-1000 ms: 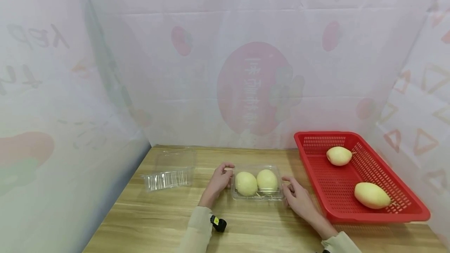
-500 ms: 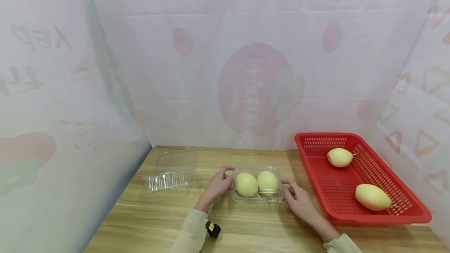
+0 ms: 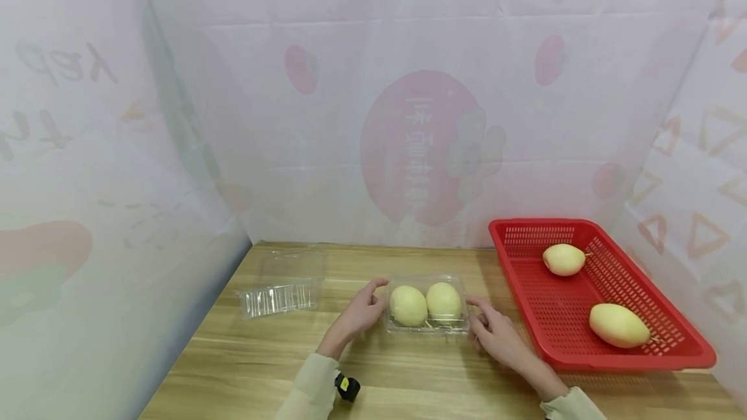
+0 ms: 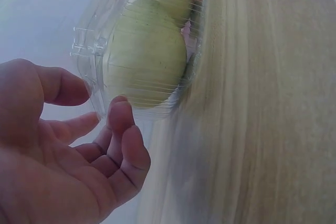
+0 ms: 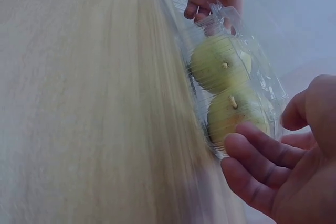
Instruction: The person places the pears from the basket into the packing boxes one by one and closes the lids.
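A clear plastic clamshell box (image 3: 403, 328) sits on the table with its lid down over two pale yellow pears (image 3: 408, 306), which lie side by side with stems toward the person. My left hand (image 3: 362, 311) is at the box's left end, fingers loosely bent; its thumb and fingertips are right at the plastic edge in the left wrist view. At the opposite end is my right hand (image 3: 495, 334), fingers relaxed and slightly curved, its fingertips close against the box wall (image 5: 273, 111) in the right wrist view.
A red perforated basket (image 3: 528, 316) stands on the right, holding two more pears (image 3: 618, 326). Another clear plastic box (image 3: 279, 300), its lid raised, is at the table's back left. Printed cloth walls (image 3: 327, 206) enclose the wooden table (image 3: 257, 368) at the back and sides.
My left wrist and forearm have drifted left and toward the person, its fingers loosening at the box end. My right hand, the box and the pears have stayed nearly in place.
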The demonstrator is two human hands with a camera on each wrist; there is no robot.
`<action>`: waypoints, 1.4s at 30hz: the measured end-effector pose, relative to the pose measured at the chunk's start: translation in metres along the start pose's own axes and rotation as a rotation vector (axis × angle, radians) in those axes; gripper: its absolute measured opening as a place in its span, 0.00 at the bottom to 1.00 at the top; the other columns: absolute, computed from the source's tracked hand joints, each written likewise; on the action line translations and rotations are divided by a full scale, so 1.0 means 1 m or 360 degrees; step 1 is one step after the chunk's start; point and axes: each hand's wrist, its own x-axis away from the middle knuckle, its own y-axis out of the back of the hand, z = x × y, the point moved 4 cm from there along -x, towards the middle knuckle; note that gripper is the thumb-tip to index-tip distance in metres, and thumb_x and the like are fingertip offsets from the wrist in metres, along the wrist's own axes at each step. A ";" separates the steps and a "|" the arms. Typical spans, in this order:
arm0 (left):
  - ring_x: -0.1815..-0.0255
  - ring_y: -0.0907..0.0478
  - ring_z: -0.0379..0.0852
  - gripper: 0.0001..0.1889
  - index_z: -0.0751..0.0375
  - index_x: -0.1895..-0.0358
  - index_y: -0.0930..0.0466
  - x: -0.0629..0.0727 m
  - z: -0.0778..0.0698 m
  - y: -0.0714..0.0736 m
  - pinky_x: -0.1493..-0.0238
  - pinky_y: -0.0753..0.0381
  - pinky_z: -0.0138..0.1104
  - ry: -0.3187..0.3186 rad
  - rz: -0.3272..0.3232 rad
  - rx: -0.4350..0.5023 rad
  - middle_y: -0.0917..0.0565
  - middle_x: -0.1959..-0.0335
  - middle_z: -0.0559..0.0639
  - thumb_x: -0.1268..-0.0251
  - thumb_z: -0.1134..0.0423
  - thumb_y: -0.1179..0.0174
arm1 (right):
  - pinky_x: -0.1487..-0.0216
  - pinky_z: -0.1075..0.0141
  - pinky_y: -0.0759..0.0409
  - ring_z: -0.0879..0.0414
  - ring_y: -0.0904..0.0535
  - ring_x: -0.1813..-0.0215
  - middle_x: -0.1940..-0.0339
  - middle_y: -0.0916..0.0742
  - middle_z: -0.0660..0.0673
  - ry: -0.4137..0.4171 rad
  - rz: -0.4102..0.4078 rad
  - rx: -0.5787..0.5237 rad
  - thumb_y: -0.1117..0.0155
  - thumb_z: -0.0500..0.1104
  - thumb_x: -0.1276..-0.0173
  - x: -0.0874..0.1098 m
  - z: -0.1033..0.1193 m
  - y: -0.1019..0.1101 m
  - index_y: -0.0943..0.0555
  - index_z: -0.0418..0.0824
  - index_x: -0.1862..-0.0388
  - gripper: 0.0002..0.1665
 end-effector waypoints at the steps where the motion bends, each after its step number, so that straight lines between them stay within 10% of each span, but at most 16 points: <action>1: 0.78 0.33 0.41 0.29 0.56 0.26 0.41 0.001 0.000 0.000 0.79 0.32 0.31 0.0003 0.0010 -0.0004 0.24 0.71 0.51 0.30 0.62 0.51 | 0.76 0.70 0.24 0.55 0.21 0.82 0.77 0.15 0.43 -0.0001 0.0018 -0.0005 0.47 0.39 0.25 0.000 0.001 0.000 0.29 0.39 0.35 0.21; 42: 0.84 0.41 0.39 0.48 0.58 0.20 0.66 0.023 -0.010 -0.007 0.81 0.37 0.29 0.0032 0.0344 0.0027 0.31 0.80 0.43 0.40 0.66 0.47 | 0.80 0.64 0.20 0.52 0.20 0.82 0.77 0.16 0.38 -0.0057 0.0138 -0.0172 0.50 0.33 0.30 0.001 0.006 -0.005 0.35 0.37 0.30 0.28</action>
